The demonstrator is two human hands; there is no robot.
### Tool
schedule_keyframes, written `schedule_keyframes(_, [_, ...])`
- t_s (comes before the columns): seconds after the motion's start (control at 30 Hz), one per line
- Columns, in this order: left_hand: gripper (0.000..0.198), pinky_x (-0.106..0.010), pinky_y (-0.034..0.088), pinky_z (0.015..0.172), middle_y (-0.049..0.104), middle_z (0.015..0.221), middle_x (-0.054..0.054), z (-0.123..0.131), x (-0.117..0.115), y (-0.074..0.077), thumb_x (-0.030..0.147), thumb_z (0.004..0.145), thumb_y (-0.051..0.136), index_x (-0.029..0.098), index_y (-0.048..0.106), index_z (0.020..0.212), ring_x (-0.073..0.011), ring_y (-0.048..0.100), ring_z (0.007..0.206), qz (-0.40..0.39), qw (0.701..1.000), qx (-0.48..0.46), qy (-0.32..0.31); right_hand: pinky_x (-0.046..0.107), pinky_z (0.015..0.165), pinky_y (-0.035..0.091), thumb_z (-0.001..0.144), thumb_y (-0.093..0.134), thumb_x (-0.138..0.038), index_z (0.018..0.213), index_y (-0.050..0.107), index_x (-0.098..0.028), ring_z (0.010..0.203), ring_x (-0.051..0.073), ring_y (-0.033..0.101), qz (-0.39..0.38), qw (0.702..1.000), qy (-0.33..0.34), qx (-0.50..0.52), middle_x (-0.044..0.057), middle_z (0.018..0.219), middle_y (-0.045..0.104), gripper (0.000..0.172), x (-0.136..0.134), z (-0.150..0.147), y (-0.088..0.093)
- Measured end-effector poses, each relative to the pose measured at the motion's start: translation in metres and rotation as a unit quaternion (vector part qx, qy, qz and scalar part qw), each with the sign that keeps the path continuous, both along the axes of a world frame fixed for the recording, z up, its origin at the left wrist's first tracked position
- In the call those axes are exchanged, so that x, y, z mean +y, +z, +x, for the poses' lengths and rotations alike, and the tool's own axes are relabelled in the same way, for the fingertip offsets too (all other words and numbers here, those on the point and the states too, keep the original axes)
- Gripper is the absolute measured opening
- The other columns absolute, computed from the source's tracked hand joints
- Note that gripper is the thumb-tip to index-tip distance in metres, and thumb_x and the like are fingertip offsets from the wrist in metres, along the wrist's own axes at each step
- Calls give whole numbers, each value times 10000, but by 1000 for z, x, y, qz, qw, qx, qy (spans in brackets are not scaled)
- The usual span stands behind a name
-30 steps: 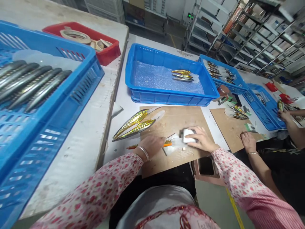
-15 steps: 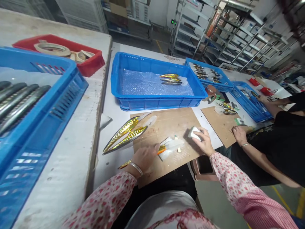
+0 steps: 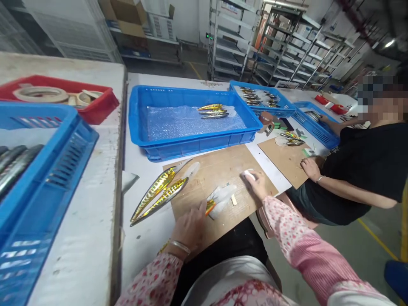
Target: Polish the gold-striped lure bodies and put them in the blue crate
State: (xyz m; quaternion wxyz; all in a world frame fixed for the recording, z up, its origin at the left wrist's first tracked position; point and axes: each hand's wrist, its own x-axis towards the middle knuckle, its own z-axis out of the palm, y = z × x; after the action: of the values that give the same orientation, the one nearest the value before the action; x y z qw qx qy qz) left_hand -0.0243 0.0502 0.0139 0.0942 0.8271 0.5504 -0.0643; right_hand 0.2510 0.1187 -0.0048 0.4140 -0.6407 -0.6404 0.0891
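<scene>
My left hand (image 3: 190,226) lies closed over a gold-and-orange fishing lure (image 3: 210,207) on a brown board (image 3: 219,163). Most of that lure's body is hidden under the palm; its pale, translucent end points right over a whitish sheet. At the board's right side my right hand (image 3: 260,186) grips a small white block (image 3: 248,174), partly covered by the fingers. Between the hands lies a small cream piece (image 3: 233,200). Beyond my left hand, a large gold lure (image 3: 152,192) and a second gold lure (image 3: 165,202) rest side by side, clear tails on the board.
A blue bin (image 3: 204,146) behind the board holds three lures on bubble wrap. To the left stand a blue crate (image 3: 75,140) of dark lures and a red tray (image 3: 95,114) with tape rolls. On the right a co-worker (image 3: 366,170) sits at another board (image 3: 277,159).
The view has swung right, showing more of the co-worker. My right hand has turned the white block, so less of it shows. My left hand stays on the lure.
</scene>
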Motion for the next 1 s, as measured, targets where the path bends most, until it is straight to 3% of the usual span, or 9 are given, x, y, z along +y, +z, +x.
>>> schedule_keyframes(0.1, [528,-327,550,615,615,1000,-144,9,-5,-2,60,864,309,125,393,1382,-227,670,773,8,999,-1,31,417,951,417,874,594,-572,1025,675,-203,1050,279,517,43,996,25,77,103,1104,531,407,10,16,2])
schedule_keyframes(0.17, [542,-306,554,605,612,1039,-152,16,-9,-5,49,876,245,127,379,1395,-209,673,772,13,999,-1,43,411,959,414,866,608,-557,1005,674,-203,1041,274,524,43,992,45,109,101,1096,540,386,10,-4,0])
schedule_keyframes(0.3, [577,-275,560,609,586,1152,-163,23,-18,-15,34,879,214,145,318,1436,-159,671,718,31,998,9,58,416,923,437,893,594,-507,1027,674,-205,1017,279,525,11,989,10,148,99,1035,554,340,-5,-56,-5])
schedule_keyframes(0.47, [584,-260,551,614,600,1092,-150,26,-20,-20,25,880,219,155,291,1445,-162,678,737,9,997,28,73,448,966,385,897,638,-455,1075,671,-247,1093,300,474,9,996,19,83,99,1153,509,276,-33,-77,0])
schedule_keyframes(0.6, [579,-267,541,629,607,1063,-155,29,-16,-15,21,879,222,138,271,1443,-164,678,738,-30,996,18,85,429,961,403,871,673,-439,1022,693,-249,1054,285,508,-18,993,30,113,81,1099,552,243,-6,-73,-2])
schedule_keyframes(0.73, [563,-273,529,634,596,1113,-176,28,-17,-19,47,889,246,135,250,1445,-159,668,740,-34,995,11,95,433,942,422,884,619,-490,962,694,-198,990,280,548,-41,983,0,181,77,989,615,312,26,-62,-10])
schedule_keyframes(0.87, [584,-250,513,615,619,1055,-148,27,-20,-26,24,876,237,153,253,1445,-142,657,715,-25,995,11,101,428,942,429,928,544,-515,1050,666,-195,1011,278,543,-5,979,-25,202,96,1054,586,364,-6,-73,-13])
schedule_keyframes(1.0, [564,-256,510,597,645,987,-145,30,-15,-18,43,876,230,132,299,1429,-163,665,701,-41,994,1,104,430,980,402,869,682,-423,1072,674,-258,1094,288,487,-8,992,24,121,88,1166,522,261,-37,-97,-11])
